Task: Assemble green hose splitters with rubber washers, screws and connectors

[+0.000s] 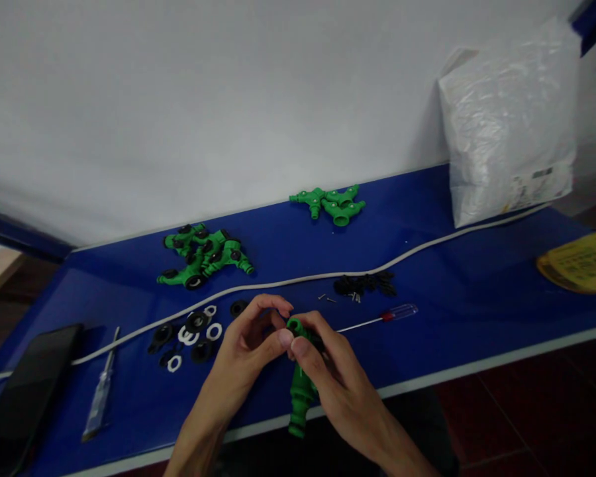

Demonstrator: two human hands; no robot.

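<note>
A green plastic hose splitter [302, 391] is held over the table's front edge, one barbed end pointing down. My right hand [345, 384] is closed around it, thumb on the near side and fingers behind. The thumb of my left hand [251, 351] presses at the splitter's upper part, touching my right thumb, with its index finger arched above. Its other fingers are partly hidden, and I cannot make out any small part between them. Just behind the right hand lies a screwdriver [400, 312] with a clear and red handle.
Assembled green splitters [208, 255] lie left, barer green ones [330, 204] by the wall. Black rings and white washers [213, 332] sit beside my left hand. Black pieces [365, 284], small screws [356, 297], a white cable [278, 283], phone [30, 391], second screwdriver [99, 397], plastic bag [511, 126] and yellow container [581, 262] surround them.
</note>
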